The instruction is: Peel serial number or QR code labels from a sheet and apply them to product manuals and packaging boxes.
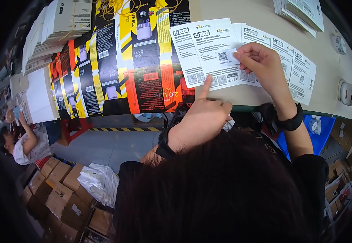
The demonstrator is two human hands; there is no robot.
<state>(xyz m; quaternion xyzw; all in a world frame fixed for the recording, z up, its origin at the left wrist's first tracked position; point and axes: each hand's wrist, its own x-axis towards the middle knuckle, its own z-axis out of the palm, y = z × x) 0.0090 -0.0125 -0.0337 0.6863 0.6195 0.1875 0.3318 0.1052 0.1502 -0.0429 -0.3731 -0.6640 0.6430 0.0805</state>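
Hands first: my left hand (204, 115) presses one fingertip on a white printed leaflet (208, 50), pinning it flat; my right hand (261, 65) pinches a small white sticker (229, 56) over it. Leaflets fan across the beige table (330, 93); flattened yellow-black cartons (115, 60) lie leftward.

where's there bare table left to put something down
Bare tabletop lies right of the fanned white leaflets, and another patch between them and the far leaflet stack. Left is crowded: flat cartons overlap, with both hands on the leaflets.
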